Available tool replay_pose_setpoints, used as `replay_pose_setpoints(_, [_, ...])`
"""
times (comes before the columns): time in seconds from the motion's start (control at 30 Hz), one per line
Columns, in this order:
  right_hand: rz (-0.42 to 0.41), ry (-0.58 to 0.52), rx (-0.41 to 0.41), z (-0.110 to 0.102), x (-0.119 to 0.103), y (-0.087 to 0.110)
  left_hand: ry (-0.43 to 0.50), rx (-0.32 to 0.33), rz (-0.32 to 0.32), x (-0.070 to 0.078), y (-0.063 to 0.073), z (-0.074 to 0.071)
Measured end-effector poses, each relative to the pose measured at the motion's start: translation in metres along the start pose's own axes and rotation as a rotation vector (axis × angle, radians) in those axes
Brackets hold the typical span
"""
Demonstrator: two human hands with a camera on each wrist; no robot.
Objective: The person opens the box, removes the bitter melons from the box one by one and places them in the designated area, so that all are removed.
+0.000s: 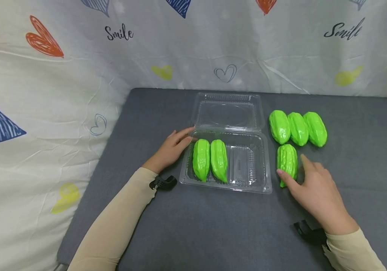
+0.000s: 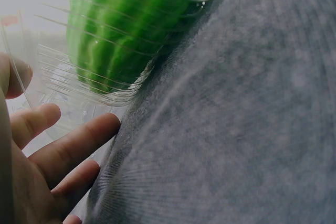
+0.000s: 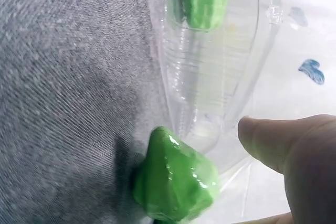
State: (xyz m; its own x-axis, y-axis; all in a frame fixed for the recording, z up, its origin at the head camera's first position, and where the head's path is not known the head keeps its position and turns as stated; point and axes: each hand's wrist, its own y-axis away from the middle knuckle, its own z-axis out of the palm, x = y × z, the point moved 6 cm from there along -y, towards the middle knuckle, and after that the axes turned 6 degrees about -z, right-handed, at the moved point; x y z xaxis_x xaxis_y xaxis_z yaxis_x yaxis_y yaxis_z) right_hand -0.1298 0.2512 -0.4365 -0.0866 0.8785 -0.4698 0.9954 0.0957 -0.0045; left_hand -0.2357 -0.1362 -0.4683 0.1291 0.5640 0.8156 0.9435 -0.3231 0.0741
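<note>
A clear plastic clamshell container [image 1: 251,184] lies with its lid [image 1: 229,109] folded back. Inside, on its left side, are two bright green ridged bitter melons, the left one [image 1: 201,160] beside the other [image 1: 218,160]. My left hand [image 1: 169,150] touches the container's left edge near the hinge, fingers extended. On the right, my right hand [image 1: 319,192] is spread around a single bitter melon [image 1: 286,162], thumb on one side and fingers on the other. In the right wrist view, the thumb stands apart from that melon [image 3: 176,179].
Behind the single melon, three more lie side by side: a left one [image 1: 279,127], a middle one [image 1: 297,129] and a right one [image 1: 315,129]. A grey cloth [image 1: 214,229] covers the table. Printed white curtains [image 1: 197,45] hang behind and at the left.
</note>
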Motion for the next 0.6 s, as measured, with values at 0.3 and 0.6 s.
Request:
replay_pose_setpoints(0.3, [-0.048, -0.014, 0.113, -0.014, -0.016, 0.001, -0.003, 0.006, 0.000, 0.000, 0.001, 0.000])
replay_pose_setpoints(0.6, [-0.089, -0.017, 0.133, -0.023, -0.035, -0.003, -0.006, 0.011, 0.008, 0.001, 0.000, 0.000])
